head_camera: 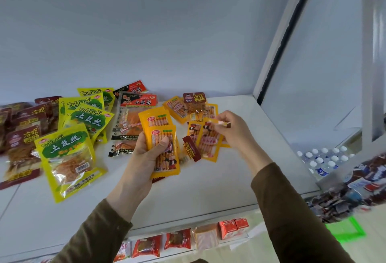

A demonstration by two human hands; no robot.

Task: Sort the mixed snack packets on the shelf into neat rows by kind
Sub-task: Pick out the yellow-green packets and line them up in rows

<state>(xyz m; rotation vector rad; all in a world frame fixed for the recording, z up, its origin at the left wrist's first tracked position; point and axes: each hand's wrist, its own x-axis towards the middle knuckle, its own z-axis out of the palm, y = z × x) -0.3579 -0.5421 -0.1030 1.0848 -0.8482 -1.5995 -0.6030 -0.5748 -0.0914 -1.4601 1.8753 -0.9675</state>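
Observation:
My left hand [144,158] grips a small stack of orange snack packets [160,137] above the white shelf [208,189]. My right hand [231,131] pinches the top corner of another orange packet [208,143] lying on the shelf. More orange packets [177,106] lie behind, with a dark red packet [194,99] on top and another dark red one [191,149] between my hands. Yellow-green packets [69,154] lie in a row at the left, dark red ones [23,133] at the far left, and black-and-red packets [133,116] in the middle.
The shelf's right end meets a white upright post [277,49]. A lower shelf holds red packets [163,244] and small red cartons [232,226]. Water bottles [323,160] and a bin of wrapped snacks [355,189] stand at the right.

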